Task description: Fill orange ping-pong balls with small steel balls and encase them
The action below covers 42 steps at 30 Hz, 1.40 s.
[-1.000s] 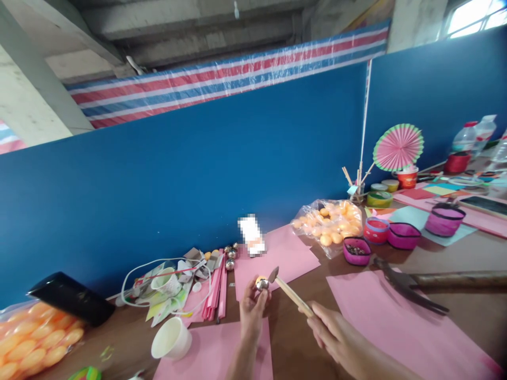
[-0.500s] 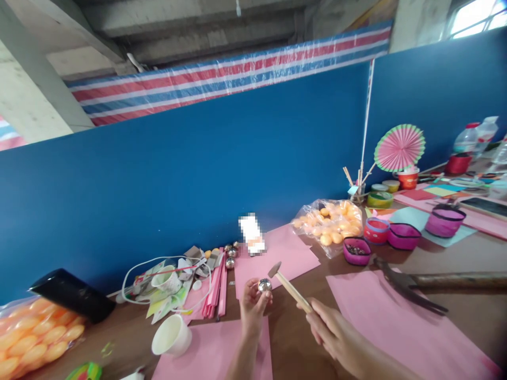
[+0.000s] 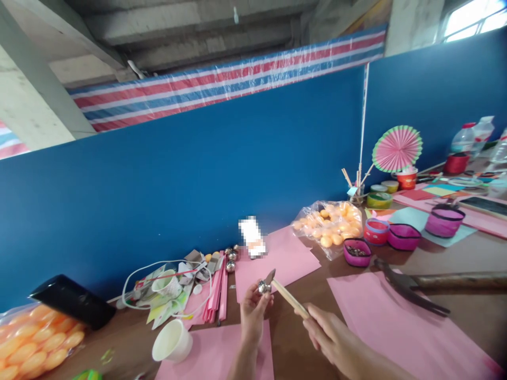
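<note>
Between its thumb and fingers, my left hand point(image 3: 254, 311) holds a shiny silver metal ball point(image 3: 263, 286) above the brown table. My right hand point(image 3: 325, 327) is wrapped round the wooden handle of a small hammer point(image 3: 291, 297). The hammer's head reaches the ball's upper right side; whether it touches, I cannot tell. A pink paper sheet point(image 3: 214, 351) lies below my left wrist, and a white paper cup point(image 3: 172, 340) stands to its left.
A large claw hammer point(image 3: 407, 285) lies at right on pink paper point(image 3: 368, 311). Bags of orange balls point(image 3: 328, 224) and purple fabric bins point(image 3: 357, 253) stand behind. Several silver balls point(image 3: 231, 256) sit near paper strips and scraps. A black object point(image 3: 75, 301) leans at left; a blue partition point(image 3: 198, 174) closes the back.
The small hammer's head has moved left and slightly down, from beside the silver ball onto or right in front of it. My left hand stays nearly in place. The view has shifted slightly.
</note>
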Tool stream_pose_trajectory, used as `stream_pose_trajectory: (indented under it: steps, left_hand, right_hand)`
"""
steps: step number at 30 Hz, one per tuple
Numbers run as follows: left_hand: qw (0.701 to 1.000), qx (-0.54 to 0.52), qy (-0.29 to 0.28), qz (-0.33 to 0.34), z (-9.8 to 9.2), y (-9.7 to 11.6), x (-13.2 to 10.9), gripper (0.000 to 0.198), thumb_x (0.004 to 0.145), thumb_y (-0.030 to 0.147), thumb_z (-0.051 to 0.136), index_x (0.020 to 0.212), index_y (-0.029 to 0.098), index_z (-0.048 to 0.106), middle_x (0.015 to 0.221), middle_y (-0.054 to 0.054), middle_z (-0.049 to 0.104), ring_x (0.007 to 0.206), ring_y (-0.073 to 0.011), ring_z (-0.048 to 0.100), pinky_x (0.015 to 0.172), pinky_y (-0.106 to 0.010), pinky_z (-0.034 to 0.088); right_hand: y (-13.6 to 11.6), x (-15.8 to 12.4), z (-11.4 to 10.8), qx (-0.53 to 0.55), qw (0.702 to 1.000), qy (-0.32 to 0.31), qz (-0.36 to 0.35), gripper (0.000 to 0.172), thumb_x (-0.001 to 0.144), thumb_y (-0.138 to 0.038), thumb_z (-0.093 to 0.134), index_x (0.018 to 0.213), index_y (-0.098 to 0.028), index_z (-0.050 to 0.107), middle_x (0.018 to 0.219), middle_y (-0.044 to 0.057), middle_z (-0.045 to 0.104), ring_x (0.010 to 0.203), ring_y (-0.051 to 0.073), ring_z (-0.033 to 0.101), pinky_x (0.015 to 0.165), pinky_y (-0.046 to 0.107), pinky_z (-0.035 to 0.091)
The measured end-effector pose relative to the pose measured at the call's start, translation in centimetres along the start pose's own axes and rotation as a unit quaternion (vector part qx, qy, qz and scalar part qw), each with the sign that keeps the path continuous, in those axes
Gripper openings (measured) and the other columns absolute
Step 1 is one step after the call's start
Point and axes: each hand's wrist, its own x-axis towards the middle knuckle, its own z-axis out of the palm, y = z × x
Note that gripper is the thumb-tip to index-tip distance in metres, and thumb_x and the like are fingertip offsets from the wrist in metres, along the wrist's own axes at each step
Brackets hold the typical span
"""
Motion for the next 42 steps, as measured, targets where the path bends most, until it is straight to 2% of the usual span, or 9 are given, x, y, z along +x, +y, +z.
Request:
stream_pose_trajectory:
  steps: [5,10,15,18,21,24,29,36,42]
  left_hand:
    - [0.999,0.042,-0.027,-0.007,-0.1,0.2,-0.1,0.042,0.053,0.033,0.076,0.087,0.016,0.06,0.071,-0.004,0.067,0.055,-0.012,0.06,0.052,-0.023,0.047]
    - [0.999,0.044,-0.007,0.018,-0.1,-0.4,0.0,0.042,0.052,0.039,0.075,0.083,0.016,0.058,0.065,-0.004,0.065,0.048,-0.0109,0.057,0.044,-0.02,0.044]
    - [0.999,0.045,0.0,0.022,-0.2,-0.5,0.2,0.037,0.054,0.042,0.074,0.076,0.014,0.061,0.063,-0.005,0.065,0.052,-0.0123,0.058,0.049,-0.022,0.046]
    - [0.999,0.048,-0.006,0.009,-0.1,-0.2,0.2,0.04,0.055,0.044,0.073,0.079,0.013,0.064,0.07,-0.007,0.066,0.055,-0.0125,0.059,0.052,-0.023,0.048]
    - [0.999,0.044,-0.007,-0.005,-0.1,0.0,0.1,0.05,0.055,0.045,0.072,0.094,0.015,0.062,0.072,-0.006,0.066,0.057,-0.0133,0.061,0.054,-0.024,0.049]
    - [0.999,0.044,-0.005,-0.017,-0.2,-0.1,0.0,0.057,0.06,0.047,0.068,0.106,0.015,0.057,0.064,-0.004,0.064,0.056,-0.0142,0.062,0.054,-0.025,0.049]
    - [0.999,0.038,-0.022,-0.02,-0.6,-0.5,0.0,0.054,0.069,0.049,0.059,0.111,0.015,0.054,0.068,-0.005,0.065,0.06,-0.0142,0.062,0.058,-0.025,0.049]
    - [0.997,-0.02,-0.062,-0.041,-0.7,-0.6,-0.1,0.045,0.075,0.048,0.053,0.102,0.013,0.059,0.077,-0.008,0.065,0.059,-0.0126,0.06,0.059,-0.026,0.048]
    - [0.996,-0.046,-0.064,-0.035,-0.7,-0.5,-0.3,0.041,0.075,0.047,0.053,0.095,0.012,0.062,0.072,-0.008,0.065,0.057,-0.0127,0.059,0.056,-0.026,0.047]
  right_hand:
    - [1.0,0.4,0.8,0.017,1.0,0.022,-0.009,0.033,0.085,-0.047,0.036,0.093,-0.021,0.055,0.055,-0.004,0.048,0.052,0.01,0.048,0.053,0.021,0.041]
    - [0.6,0.1,0.2,0.064,0.998,-0.005,-0.004,0.039,0.086,-0.047,0.033,0.108,-0.02,0.05,0.057,-0.004,0.049,0.045,0.009,0.044,0.043,0.019,0.037]
    - [-0.4,-0.3,-0.4,0.032,0.999,-0.025,0.002,0.036,0.085,-0.047,0.037,0.106,-0.023,0.053,0.06,-0.003,0.052,0.052,0.01,0.048,0.05,0.019,0.04]
    - [-0.7,-0.3,-0.3,0.039,0.999,-0.02,0.01,0.038,0.086,-0.047,0.033,0.109,-0.021,0.05,0.059,-0.004,0.051,0.046,0.009,0.044,0.045,0.019,0.038]
    - [-1.0,-0.2,-0.3,0.025,0.999,-0.018,0.01,0.036,0.085,-0.048,0.035,0.1,-0.021,0.053,0.058,-0.004,0.05,0.048,0.009,0.045,0.047,0.019,0.038]
    - [-1.6,-0.3,-0.5,0.005,1.0,-0.015,-0.005,0.031,0.085,-0.047,0.036,0.088,-0.022,0.056,0.058,-0.003,0.051,0.054,0.01,0.049,0.054,0.021,0.04]
    - [-1.6,-0.2,-0.4,0.004,1.0,-0.026,-0.007,0.029,0.087,-0.043,0.034,0.091,-0.022,0.054,0.059,-0.003,0.051,0.053,0.01,0.048,0.053,0.021,0.039]
    - [1.0,0.5,0.8,0.084,0.996,-0.019,-0.004,0.04,0.086,-0.05,0.032,0.108,-0.02,0.048,0.058,-0.005,0.046,0.044,0.007,0.039,0.043,0.018,0.033]
    - [0.5,0.7,1.1,0.019,1.0,0.001,-0.003,0.032,0.087,-0.047,0.032,0.088,-0.021,0.051,0.056,-0.005,0.046,0.047,0.009,0.043,0.045,0.019,0.033]
